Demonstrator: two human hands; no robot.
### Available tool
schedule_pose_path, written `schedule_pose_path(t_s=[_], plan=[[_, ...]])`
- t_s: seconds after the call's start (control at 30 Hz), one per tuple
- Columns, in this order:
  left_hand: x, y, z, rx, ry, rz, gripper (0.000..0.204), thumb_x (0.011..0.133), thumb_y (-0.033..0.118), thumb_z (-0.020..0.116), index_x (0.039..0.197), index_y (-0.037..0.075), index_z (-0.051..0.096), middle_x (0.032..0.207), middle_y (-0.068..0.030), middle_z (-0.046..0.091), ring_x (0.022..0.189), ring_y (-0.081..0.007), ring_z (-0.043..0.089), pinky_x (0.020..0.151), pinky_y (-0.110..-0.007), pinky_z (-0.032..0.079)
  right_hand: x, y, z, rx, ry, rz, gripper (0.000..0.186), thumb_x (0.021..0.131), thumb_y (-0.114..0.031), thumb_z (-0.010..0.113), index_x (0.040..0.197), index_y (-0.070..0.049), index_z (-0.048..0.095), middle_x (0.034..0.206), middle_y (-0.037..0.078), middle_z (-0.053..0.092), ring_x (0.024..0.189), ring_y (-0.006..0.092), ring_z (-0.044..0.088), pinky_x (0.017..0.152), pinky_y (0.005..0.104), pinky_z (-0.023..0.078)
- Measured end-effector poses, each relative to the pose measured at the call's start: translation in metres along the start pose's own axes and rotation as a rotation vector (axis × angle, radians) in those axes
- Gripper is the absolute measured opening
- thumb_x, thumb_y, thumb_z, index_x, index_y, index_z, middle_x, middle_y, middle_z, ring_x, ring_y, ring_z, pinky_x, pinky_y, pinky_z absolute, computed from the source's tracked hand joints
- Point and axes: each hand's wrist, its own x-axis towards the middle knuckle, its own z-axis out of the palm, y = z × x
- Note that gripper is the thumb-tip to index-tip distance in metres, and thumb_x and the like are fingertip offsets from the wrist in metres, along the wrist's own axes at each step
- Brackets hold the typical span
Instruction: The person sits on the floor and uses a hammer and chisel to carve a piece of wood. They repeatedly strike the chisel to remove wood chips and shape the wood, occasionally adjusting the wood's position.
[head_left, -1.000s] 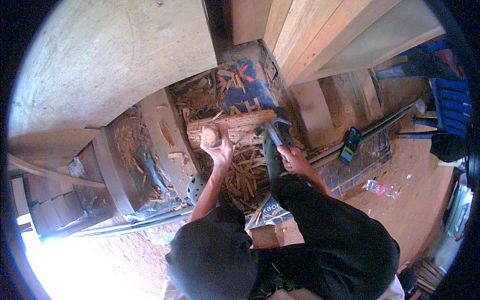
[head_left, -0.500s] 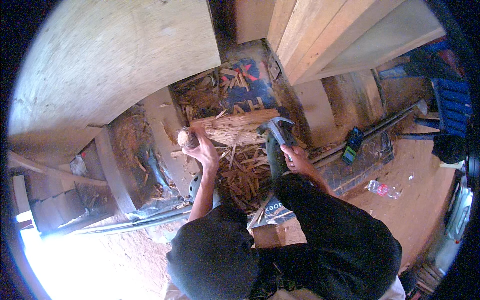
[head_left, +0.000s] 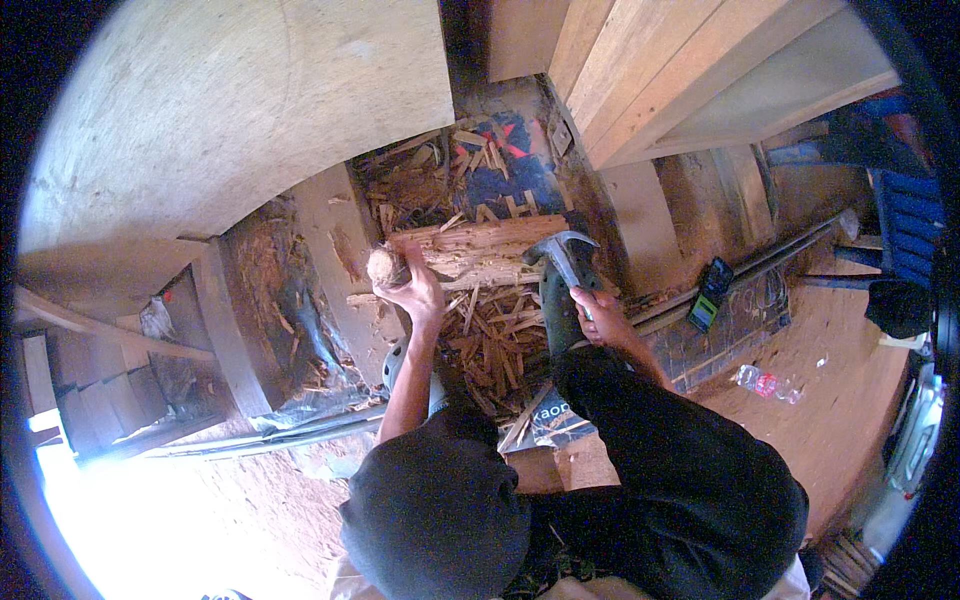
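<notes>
My left hand (head_left: 418, 295) is wrapped round a round wooden piece (head_left: 385, 266), its pale end facing up, at the left end of a rough, splintered log (head_left: 485, 240). My right hand (head_left: 598, 316) grips the handle of a claw hammer (head_left: 566, 255), whose head is over the right end of the log, above my grey-green clog (head_left: 558, 310). Another clog (head_left: 394, 366) is partly hidden beside my left forearm. Loose wood splinters (head_left: 492, 340) lie in a heap below the log, with more chips (head_left: 478, 148) beyond it on a blue printed surface.
A pale plywood sheet (head_left: 230, 110) is at upper left, timber planks (head_left: 640, 80) at upper right. A phone (head_left: 709, 295) lies right of my hand. A plastic bottle (head_left: 768, 383) is on the dirt floor (head_left: 830, 420). A blue plastic chair (head_left: 905, 225) stands at the far right.
My left hand moved left with the wooden piece, then slightly back right and up. The hammer in my right hand has shifted slightly right. The whole view has drifted a little.
</notes>
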Motion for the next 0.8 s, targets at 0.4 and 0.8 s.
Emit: schedule_pose_path(t_s=[0.4, 0.8], plan=[[0.033, 0.060, -0.001, 0.136, -0.821, -0.075, 0.013, 0.078, 0.013, 0.068, 0.079, 0.003, 0.059, 0.072, -0.0015, 0.059, 0.062, -0.0097, 0.053, 0.058, -0.024, 0.044, -0.007, -0.006, 0.004, 0.060, -0.020, -0.020, 0.040, 0.081, -0.048, 0.060, 0.067, -0.015, 0.043, 0.046, -0.004, 0.036, 0.033, 0.0095, 0.036, 0.031, 0.0257, 0.027], [0.044, 0.063, 0.000, 0.037, -1.130, -0.113, 0.016, 0.070, 0.008, 0.068, 0.064, 0.003, 0.055, 0.062, -0.0002, 0.056, 0.054, -0.0061, 0.050, 0.051, -0.023, 0.041, -0.017, -0.006, 0.005, 0.065, -0.080, 0.001, 0.040, 0.082, -0.049, 0.058, 0.067, -0.015, 0.042, 0.045, -0.004, 0.034, 0.033, 0.0101, 0.034, 0.030, 0.0261, 0.025]])
